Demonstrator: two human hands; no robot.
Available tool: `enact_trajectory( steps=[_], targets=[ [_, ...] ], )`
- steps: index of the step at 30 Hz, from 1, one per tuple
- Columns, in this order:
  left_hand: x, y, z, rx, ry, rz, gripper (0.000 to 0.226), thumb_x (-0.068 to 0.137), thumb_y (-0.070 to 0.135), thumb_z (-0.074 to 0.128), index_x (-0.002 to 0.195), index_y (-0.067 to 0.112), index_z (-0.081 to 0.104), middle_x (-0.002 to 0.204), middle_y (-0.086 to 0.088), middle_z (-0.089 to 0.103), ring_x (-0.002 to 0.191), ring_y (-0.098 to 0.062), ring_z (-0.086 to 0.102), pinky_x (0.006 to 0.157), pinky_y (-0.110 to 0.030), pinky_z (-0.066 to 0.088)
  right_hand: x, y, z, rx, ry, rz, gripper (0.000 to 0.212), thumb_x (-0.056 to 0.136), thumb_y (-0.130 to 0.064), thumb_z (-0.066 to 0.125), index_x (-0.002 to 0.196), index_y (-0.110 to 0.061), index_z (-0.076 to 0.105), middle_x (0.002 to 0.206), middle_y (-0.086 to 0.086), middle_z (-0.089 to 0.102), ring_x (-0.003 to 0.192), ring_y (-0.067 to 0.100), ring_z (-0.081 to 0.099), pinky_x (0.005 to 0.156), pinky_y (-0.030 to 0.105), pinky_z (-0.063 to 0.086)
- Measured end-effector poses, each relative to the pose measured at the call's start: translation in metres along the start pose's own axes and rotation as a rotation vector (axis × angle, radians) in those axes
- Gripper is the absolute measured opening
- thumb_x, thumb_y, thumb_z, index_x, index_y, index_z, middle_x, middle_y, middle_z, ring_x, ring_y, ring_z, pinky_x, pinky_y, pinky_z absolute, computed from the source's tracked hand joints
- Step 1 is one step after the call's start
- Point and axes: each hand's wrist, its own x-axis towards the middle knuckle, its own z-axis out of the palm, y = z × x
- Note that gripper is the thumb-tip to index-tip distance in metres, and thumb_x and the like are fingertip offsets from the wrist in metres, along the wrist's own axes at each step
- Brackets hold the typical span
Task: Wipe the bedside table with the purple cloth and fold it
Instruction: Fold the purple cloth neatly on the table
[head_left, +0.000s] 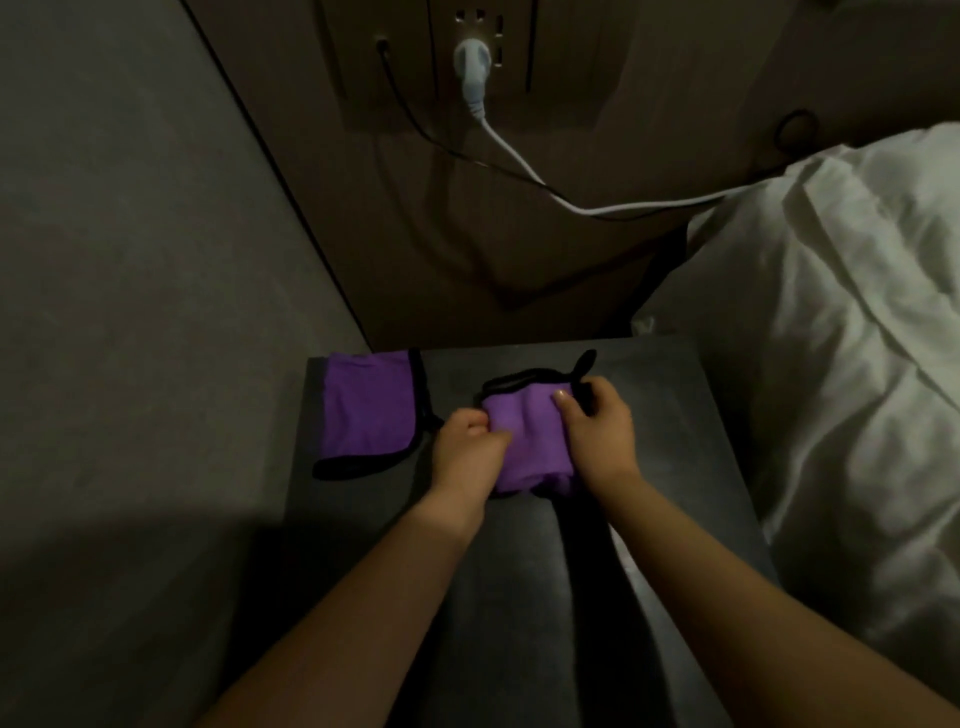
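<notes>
Head view shows a purple cloth (524, 436) with black trim, folded small, lying on the dark counter (675, 395). Left hand (470, 449) pinches its left edge; right hand (597, 428) grips its right side. Another folded purple cloth (363, 410) lies to the left.

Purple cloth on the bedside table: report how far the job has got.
One purple cloth already lies folded at the table's left. The second cloth is bunched mid-fold, gripped by the left hand and right hand. Finishing that fold remains. Wiping can't be judged here.
</notes>
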Motion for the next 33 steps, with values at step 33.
enact_trajectory(
  steps=[33],
  targets=[
    [0.046, 0.003, -0.052, 0.623, 0.245, 0.503, 0.017, 0.086, 0.018, 0.059, 0.097, 0.005, 0.060, 0.094, -0.015, 0.067, 0.088, -0.027, 0.062, 0.067, -0.027, 0.040, 0.060, -0.020, 0.049, -0.294, -0.216, 0.063, 0.041, 0.089, -0.006, 0.052, 0.129, -0.005, 0.046, 0.131, 0.014, 0.050, 0.120, 0.026, 0.047, 0.104, 0.035, 0.036]
  ],
)
